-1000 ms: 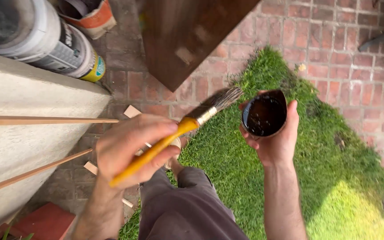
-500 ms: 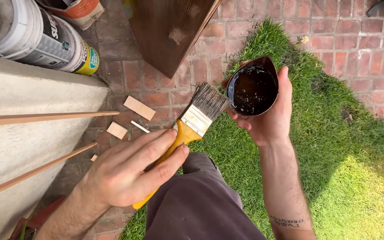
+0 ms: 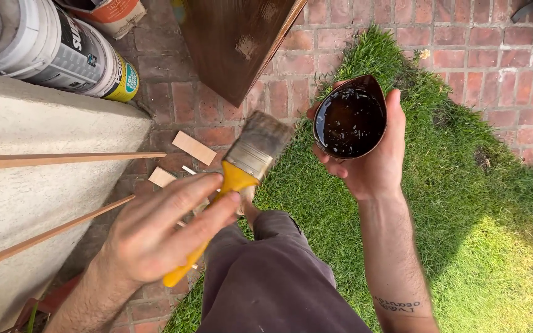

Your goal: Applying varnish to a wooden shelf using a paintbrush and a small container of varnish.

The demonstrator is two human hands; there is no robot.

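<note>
Currently my left hand [image 3: 155, 237] grips brush [image 3: 235, 179], bristles up | right hand [image 3: 371, 163] cups stain cup [image 3: 350, 120] over grass [image 3: 464, 216] | board [image 3: 235, 37] edge just beyond bristles; grass open rightward.

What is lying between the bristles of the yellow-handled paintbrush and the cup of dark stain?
In the head view, no object: only green grass shows between the yellow-handled paintbrush and the squeezed cup of dark stain.

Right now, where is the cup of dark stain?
In the head view, the squeezed cup of dark brown stain sits in the right hand, right of centre above the grass patch, just right of the yellow-handled paintbrush.
</note>
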